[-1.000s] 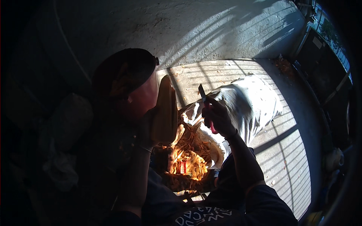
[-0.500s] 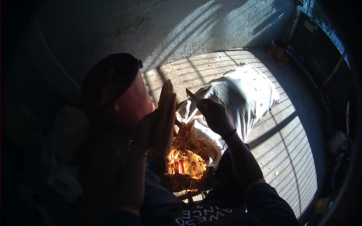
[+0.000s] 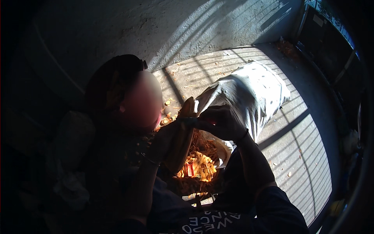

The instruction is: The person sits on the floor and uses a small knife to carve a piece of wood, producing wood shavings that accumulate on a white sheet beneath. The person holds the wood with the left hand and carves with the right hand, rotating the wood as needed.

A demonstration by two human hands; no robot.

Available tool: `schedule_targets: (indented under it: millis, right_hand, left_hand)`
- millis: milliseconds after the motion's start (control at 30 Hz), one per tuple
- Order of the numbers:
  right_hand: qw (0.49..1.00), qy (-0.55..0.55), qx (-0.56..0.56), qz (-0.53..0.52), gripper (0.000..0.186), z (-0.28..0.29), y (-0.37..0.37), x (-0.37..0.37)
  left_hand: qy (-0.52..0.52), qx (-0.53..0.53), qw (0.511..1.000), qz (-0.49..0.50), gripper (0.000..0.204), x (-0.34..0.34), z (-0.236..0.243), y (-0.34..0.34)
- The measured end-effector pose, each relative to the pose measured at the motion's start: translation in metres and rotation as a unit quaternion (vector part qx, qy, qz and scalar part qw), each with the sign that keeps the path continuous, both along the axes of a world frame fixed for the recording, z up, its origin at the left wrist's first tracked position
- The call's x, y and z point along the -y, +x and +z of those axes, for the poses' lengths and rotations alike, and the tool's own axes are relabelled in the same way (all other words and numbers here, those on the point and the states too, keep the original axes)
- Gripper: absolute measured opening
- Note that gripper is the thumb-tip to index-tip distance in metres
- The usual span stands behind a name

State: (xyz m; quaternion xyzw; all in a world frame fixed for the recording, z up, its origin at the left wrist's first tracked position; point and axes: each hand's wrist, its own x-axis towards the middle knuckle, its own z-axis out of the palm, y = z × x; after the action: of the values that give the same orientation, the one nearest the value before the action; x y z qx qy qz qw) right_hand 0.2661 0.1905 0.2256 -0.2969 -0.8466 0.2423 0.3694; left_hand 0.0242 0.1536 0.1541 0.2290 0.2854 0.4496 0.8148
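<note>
My left hand (image 3: 163, 138), in deep shadow, is wrapped round a long, thick, orange-brown vegetable (image 3: 182, 146) that stands tilted upward; its exact kind is too dark to tell. My right hand (image 3: 220, 123) is closed on a small knife (image 3: 189, 120), whose blade lies across the vegetable's upper part, close to my left fingers. Below both hands, a heap of orange peelings (image 3: 201, 165) catches the sun, with a small red-and-white piece (image 3: 190, 169) on it. The container under the heap is mostly hidden in the dark.
A full white sack (image 3: 259, 87) lies on the sunlit concrete floor (image 3: 300, 163) ahead of me to the right. Another person in a dark cap (image 3: 113, 78) is close on my left. Scraps (image 3: 167, 117) lie beyond my hands, before a rough wall (image 3: 128, 35).
My right hand has come down and left, bringing the knife from beside the vegetable onto it. My left hand has lowered the vegetable and moved it slightly right.
</note>
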Motion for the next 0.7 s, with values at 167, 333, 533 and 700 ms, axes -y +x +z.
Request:
schedule_targets:
  millis: [167,333,533,700]
  right_hand:
    - [0.999,0.031,0.016,-0.022,0.021,-0.007,0.009,-0.009]
    - [0.999,0.029,-0.022,-0.002,0.015,-0.01,0.012,-0.015]
    - [0.965,-0.176,-0.15,-0.123,0.023,-0.018,0.031,-0.033]
    - [0.914,-0.334,-0.23,-0.025,0.028,-0.023,0.04,-0.036]
  left_hand:
    - [0.07,-0.197,0.978,-0.02,0.033,0.005,0.007,-0.015]
    - [0.116,-0.231,0.966,0.014,0.036,0.011,0.001,-0.02]
    - [0.157,-0.238,0.958,0.021,0.037,0.012,-0.001,-0.02]
    - [0.146,-0.222,0.963,0.043,0.036,0.011,-0.012,-0.023]
